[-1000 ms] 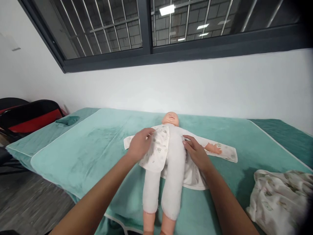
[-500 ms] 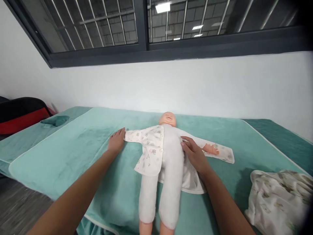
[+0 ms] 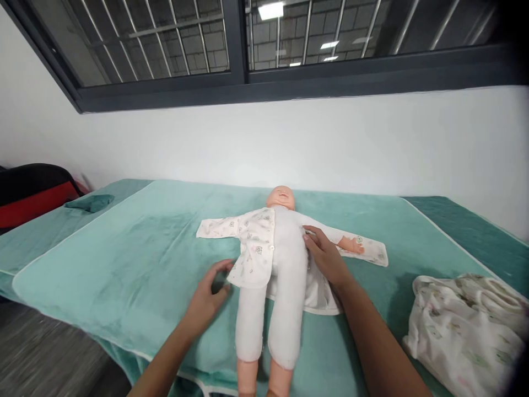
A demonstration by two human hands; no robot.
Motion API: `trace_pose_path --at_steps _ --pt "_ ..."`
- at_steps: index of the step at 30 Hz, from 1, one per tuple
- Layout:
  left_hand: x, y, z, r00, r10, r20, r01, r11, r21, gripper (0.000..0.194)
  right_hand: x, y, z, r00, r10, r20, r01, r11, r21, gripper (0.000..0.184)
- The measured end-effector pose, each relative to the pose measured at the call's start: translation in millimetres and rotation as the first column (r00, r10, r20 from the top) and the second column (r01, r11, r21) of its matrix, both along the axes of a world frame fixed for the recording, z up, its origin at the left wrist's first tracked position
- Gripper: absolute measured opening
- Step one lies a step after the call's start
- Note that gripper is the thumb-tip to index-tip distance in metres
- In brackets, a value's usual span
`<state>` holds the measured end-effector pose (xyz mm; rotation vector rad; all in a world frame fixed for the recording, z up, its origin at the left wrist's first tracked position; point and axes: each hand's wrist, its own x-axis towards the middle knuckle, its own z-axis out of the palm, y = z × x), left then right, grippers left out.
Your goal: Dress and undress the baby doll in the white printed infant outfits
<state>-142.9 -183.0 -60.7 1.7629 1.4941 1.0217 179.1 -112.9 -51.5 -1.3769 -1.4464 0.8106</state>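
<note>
Closest to me, the doll [image 3: 289, 259] shows its bare lower legs, then its white padded thighs; to its right sits a crumpled bundle of printed cloth [image 3: 463, 331], well apart from it. The left hand [image 3: 210, 295] is beside the lower corner of the printed jacket [image 3: 253, 251], thumb and fingers fairly wide apart with nothing gripped; the right hand [image 3: 326, 255] has its fingertips against the doll's side, and I can't tell whether they pinch any cloth. The doll lies on its back in the middle of the green cover [image 3: 136, 264], long axis running away from the person, feet near, head far, face up; one jacket front covers half its chest, the other side spreads out beneath it, sleeves reaching out crosswise.

The jacket looks thin, light and limp, likely to fold under a push, so I'd take it by the hem or front edge; the doll seems softly padded with firmer limbs, best steadied at the trunk.

Beyond are a red and black chair [image 3: 37, 204] at the far left, the white wall [image 3: 330, 149], and the barred window [image 3: 244, 91].
</note>
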Motion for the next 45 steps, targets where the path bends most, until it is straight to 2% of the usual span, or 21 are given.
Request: trace_pose_path --at_steps 3,6,8,12,16,18,20,23,25,26,28,30,31,32,34,35,37,40,41,43,45 --pt "10 -12 10.1 0.999 0.016 0.043 -0.014 0.999 -0.046 0.047 -1 -2 1.7 1.0 -0.012 0.008 0.012 1.0 0.01 0.044" --pt "21 -11 18.1 0.999 0.034 -0.001 -0.034 0.999 -0.032 0.028 -1 -2 1.5 1.0 -0.009 0.007 0.009 1.0 0.01 0.045" --pt "30 -12 18.9 0.994 0.101 0.038 -0.101 0.995 -0.023 0.018 0 -1 0.6 1.0 -0.005 0.001 0.005 1.0 0.009 0.045" --pt "45 -26 9.5 0.935 0.261 0.242 -0.264 0.964 -0.02 0.021 -1 -2 -1.5 1.0 -0.017 -0.004 0.017 1.0 0.001 0.046" --pt "49 -42 -4.0 0.897 0.363 0.254 -0.365 0.93 -0.041 0.02 -2 -9 -3.1 0.996 -0.05 -0.067 0.052 0.998 0.036 0.044" --pt "46 -45 -7.5 0.893 0.367 0.26 -0.377 0.926 -0.012 0.017 3 -13 -3.2 0.98 -0.119 -0.158 0.132 0.988 0.074 0.038" --pt "43 -42 -5.3 0.9 0.336 0.277 -0.364 0.93 0.056 0.015 15 -14 -2.1 0.941 -0.24 -0.24 0.268 0.959 0.092 0.033" --pt "45 -27 15.2 0.925 0.298 0.236 -0.348 0.913 0.213 0.015 46 -3 2.1 0.882 -0.406 -0.241 0.427 0.904 0.039 0.032" --pt "55 -7 39.2 0.955 0.254 0.155 -0.292 0.898 0.328 0.016 68 10 4.8 0.884 -0.445 -0.144 0.452 0.892 0.02 0.033" --pt "64 6 52.2 0.974 0.197 0.111 -0.223 0.911 0.348 0.02 77 17 5.3 0.889 -0.448 -0.097 0.452 0.892 0.014 0.033" --pt "89 35 75.6 0.999 0.04 -0.032 -0.026 0.935 0.354 0.023 91 29 3.8 0.885 -0.463 -0.05 0.464 0.886 -0.001 0.03" --pt "121 65 91.2 0.97 -0.09 -0.228 0.171 0.916 0.363 0.024 96 35 -0.3 0.878 -0.474 -0.065 0.472 0.881 -0.038 0.027" --pt "139 79 95.5 0.922 -0.148 -0.358 0.278 0.896 0.346 0.025 95 35 -2.4 0.879 -0.469 -0.088 0.466 0.883 -0.052 0.026" --pt "156 91 97.9 0.843 -0.204 -0.497 0.396 0.862 0.318 0.027 94 33 -4.1 0.881 -0.456 -0.127 0.452 0.89 -0.058 0.027" --pt "189 111 97.9 0.653 -0.272 -0.707 0.572 0.789 0.224 0.028 91 26 -4.8 0.876 -0.396 -0.275 0.393 0.917 -0.067 0.029" --pt "204 118 96.4 0.562 -0.291 -0.774 0.616 0.772 0.157 0.031 91 21 -3.5 0.851 -0.356 -0.387 0.356 0.932 -0.074 0.029" --pt "229 129 92.2 0.406 -0.33 -0.852 0.665 0.746 0.028 0.04 93 12 1.8 0.742 -0.259 -0.618 0.279 0.958 -0.066 0.027" --pt "250 140 88.4 0.271 -0.359 -0.893 0.707 0.703 -0.068 0.044 101 6 9.9 0.573 -0.127 -0.809 0.2 0.98 -0.011 0.024" --pt "253 143 89.0 0.261 -0.353 -0.898 0.712 0.699 -0.068 0.04 104 7 10.5 0.551 -0.1 -0.828 0.178 0.984 0.0 0.025" --pt "253 147 93.8 0.297 -0.312 -0.902 0.699 0.714 -0.016 0.032 106 12 7.0 0.569 -0.1 -0.816 0.17 0.985 -0.003 0.027" --pt "247 149 102.3 0.367 -0.238 -0.899 0.668 0.74 0.077 0.031 103 19 -1.0 0.681 -0.198 -0.705 0.236 0.971 -0.044 0.026"
